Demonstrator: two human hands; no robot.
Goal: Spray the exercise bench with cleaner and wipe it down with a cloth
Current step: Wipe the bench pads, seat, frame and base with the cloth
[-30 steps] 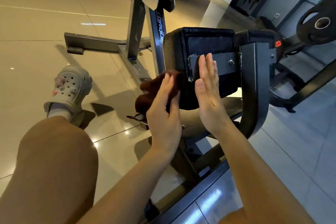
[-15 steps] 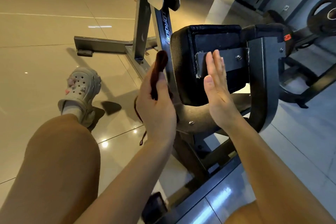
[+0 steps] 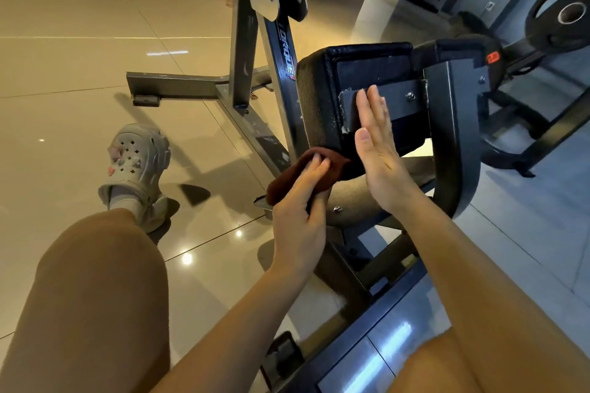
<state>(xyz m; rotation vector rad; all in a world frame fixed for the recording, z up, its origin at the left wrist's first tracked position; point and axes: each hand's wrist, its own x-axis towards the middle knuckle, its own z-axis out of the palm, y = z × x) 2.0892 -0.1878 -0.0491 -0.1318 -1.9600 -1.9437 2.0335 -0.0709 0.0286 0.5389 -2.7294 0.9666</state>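
The bench's black pad (image 3: 314, 102) stands on edge at the centre, bolted to a dark steel bracket (image 3: 453, 124). My left hand (image 3: 300, 217) holds a dark brown cloth (image 3: 297, 172) against the pad's lower left corner, fingers on top of it and thumb under it. My right hand (image 3: 378, 150) lies flat with straight fingers on the metal plate on the pad's back side. No spray bottle is in view.
The bench's grey steel frame (image 3: 191, 86) spreads over the glossy tile floor on the left. My left knee (image 3: 99, 290) and grey clog (image 3: 137, 163) are at the lower left. A weight plate (image 3: 565, 16) on another machine sits at the top right.
My left hand has moved the cloth up along the pad's left edge and back down to its lower corner. My right hand has stayed flat on the pad's back.
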